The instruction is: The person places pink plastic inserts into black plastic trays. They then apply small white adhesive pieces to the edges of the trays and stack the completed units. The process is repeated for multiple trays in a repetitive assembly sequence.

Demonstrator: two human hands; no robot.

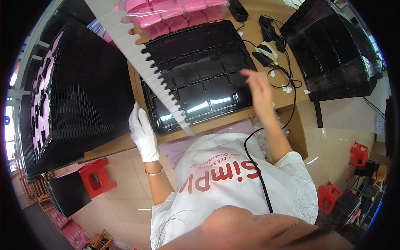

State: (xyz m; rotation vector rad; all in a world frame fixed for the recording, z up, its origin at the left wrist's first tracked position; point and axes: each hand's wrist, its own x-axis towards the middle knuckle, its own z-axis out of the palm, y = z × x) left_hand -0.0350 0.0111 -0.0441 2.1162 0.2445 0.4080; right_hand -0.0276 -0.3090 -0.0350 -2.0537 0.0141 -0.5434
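Observation:
A black plastic tray (pixel 200 71) with a ribbed grid of shallow ridges lies on the cardboard-covered table in front of me. Beside its near left corner is my left hand (pixel 143 133), in a white glove, fingers stretched out and holding nothing. My right hand (pixel 259 89), bare and slightly blurred, hovers at the tray's right edge with its fingers loosely extended and nothing visible in them. A long pale strip with a scalloped edge (pixel 146 64) crosses the view diagonally, in front of the tray's left part; neither hand touches it.
Tall stacks of black trays stand at left (pixel 83 87) and right (pixel 333 54). Pink packages (pixel 175 14) sit behind the tray. A small device with a pale top (pixel 266 54) and tangled cables (pixel 287 77) lie right of it. Red stools (pixel 98 177) stand on the floor.

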